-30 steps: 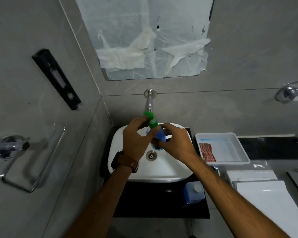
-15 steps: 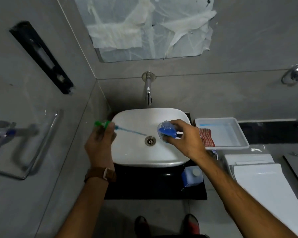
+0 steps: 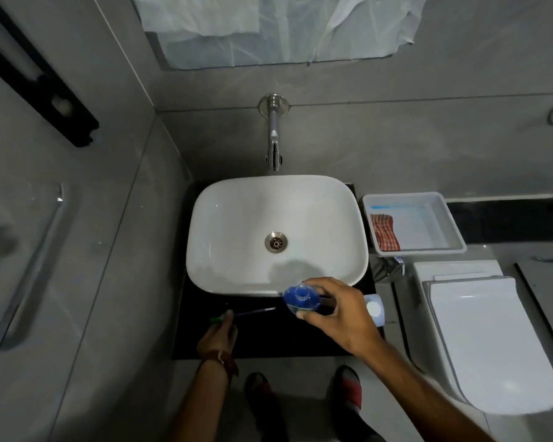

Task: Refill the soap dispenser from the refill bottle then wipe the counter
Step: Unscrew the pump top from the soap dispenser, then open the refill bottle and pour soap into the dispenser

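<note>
The right hand (image 3: 339, 317) grips the open-necked blue plastic soap dispenser (image 3: 300, 296) over the black counter (image 3: 262, 333), the white-capped blue refill bottle (image 3: 374, 309) just right of it. The left hand (image 3: 217, 338) pinches the green pump (image 3: 233, 314) (tube pointing right).

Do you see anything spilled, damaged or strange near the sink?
No spill shows. The mirror above the tap is covered with torn, wrinkled plastic sheet. A blue streak marks the white tray beside the sink, which also holds a red checked cloth.
</note>
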Available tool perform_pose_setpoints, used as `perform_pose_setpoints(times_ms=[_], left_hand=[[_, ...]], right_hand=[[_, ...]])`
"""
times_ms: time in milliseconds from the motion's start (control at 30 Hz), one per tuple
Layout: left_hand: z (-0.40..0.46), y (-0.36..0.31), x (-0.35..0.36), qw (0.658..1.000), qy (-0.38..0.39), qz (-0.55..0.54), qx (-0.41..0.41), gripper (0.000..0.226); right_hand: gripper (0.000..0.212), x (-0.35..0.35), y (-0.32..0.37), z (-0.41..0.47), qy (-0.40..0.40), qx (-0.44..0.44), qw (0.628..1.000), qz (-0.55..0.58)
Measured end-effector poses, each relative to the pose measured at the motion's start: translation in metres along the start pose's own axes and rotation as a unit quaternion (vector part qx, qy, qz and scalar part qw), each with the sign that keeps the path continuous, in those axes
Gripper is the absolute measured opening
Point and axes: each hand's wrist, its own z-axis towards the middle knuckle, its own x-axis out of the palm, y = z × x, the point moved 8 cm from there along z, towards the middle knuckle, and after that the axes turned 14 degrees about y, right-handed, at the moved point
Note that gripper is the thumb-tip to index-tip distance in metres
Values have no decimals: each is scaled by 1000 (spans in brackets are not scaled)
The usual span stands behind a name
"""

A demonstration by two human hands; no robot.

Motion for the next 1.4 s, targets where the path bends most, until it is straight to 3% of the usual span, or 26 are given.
perform_pose_setpoints(times_ms=[133,300,700,833,967,1067,1233,1400], left_hand=[[29,-10,3,998,-18,62,-7,42],[47,-16,-4,992,-39,116,8,37],[54,-33,-5,968,-65,239,43,42],[48,-30,-8,974,-52,212,61,35],[38,-13,-17,985,-27,153,69,30],[25,-1,-21,981,-15,177,84,26],[3,32,-24,965,6,246,89,22],[-12,75,-7,916,24,400,27,25]], right_hand=[[53,28,-27,-1,11,22,1000,3],[59,62,-54,0,34,62,997,-20],[50,121,-86,30,37,92,995,-8],[52,126,-91,35,43,87,995,-11],[71,125,-96,31,56,100,993,-27],[79,119,-103,20,70,116,990,-30],[61,95,-110,-21,95,129,985,-70],[39,52,-132,-67,80,163,982,-49]])
